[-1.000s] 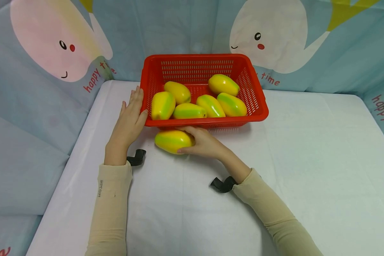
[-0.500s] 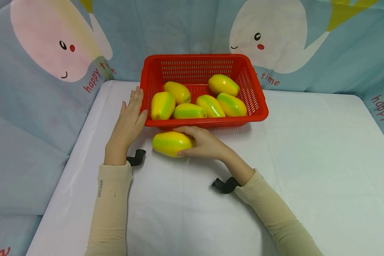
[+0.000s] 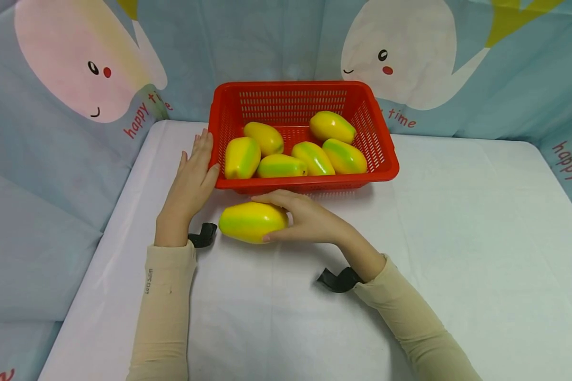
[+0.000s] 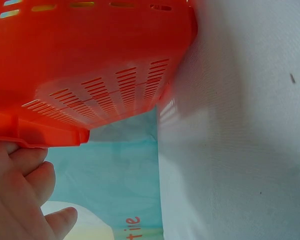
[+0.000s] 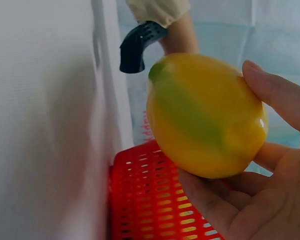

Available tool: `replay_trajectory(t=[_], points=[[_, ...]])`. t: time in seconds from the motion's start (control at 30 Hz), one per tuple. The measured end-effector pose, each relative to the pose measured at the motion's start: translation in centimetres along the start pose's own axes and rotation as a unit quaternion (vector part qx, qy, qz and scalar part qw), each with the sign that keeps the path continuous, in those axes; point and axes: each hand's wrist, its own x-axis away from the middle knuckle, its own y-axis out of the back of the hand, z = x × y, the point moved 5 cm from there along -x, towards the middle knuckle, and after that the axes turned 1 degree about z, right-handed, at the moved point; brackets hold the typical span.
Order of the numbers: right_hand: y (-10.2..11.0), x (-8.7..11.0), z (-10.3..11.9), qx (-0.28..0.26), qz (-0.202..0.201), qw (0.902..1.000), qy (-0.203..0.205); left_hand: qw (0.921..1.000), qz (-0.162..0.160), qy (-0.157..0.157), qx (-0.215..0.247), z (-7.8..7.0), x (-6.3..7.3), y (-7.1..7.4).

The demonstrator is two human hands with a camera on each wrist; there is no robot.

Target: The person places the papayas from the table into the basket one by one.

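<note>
In the head view my right hand (image 3: pixel 312 217) grips a glossy yellow papaya (image 3: pixel 252 222) with a green streak, just in front of the basket. Thumb and fingers wrap its right end. The right wrist view shows this papaya (image 5: pixel 205 117) held off the white table surface. My left hand (image 3: pixel 190 177) rests flat against the left side of the red plastic basket (image 3: pixel 310 182), fingers straight along its rim. In the left wrist view, fingertips of the left hand (image 4: pixel 20 195) touch the basket rim (image 4: pixel 40 137). Several similar papayas (image 3: pixel 282 165) lie inside the basket.
The basket stands at the back of a white-covered table (image 3: pixel 457 254), close to a light blue curtain (image 3: pixel 267 42) printed with whales. Black curved pieces (image 3: pixel 340 279) project from both wrists near the sleeves.
My right hand has drawn the papaya toward me and slightly left, away from the basket front, and it looks higher. The left hand and basket stay put.
</note>
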Motion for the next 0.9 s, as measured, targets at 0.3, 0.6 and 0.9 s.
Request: replay_trajectory(t=[0.3, 0.6, 0.9], points=[[1.5, 0.7, 0.5, -0.025, -0.031, 0.9991, 0.015, 1.0000, 0.003, 0.000, -0.005, 0.0, -0.1, 0.0], [2.8, 1.1, 0.5, -0.050, -0.050, 0.9970, 0.032, 0.9999, 0.001, 0.000, -0.011, 0.0, 0.0, 0.0], [4.2, 1.8, 0.7, -0.085, -0.073, 0.9927, 0.043, 0.9999, 0.000, -0.001, -0.014, 0.0, 0.0, 0.0]])
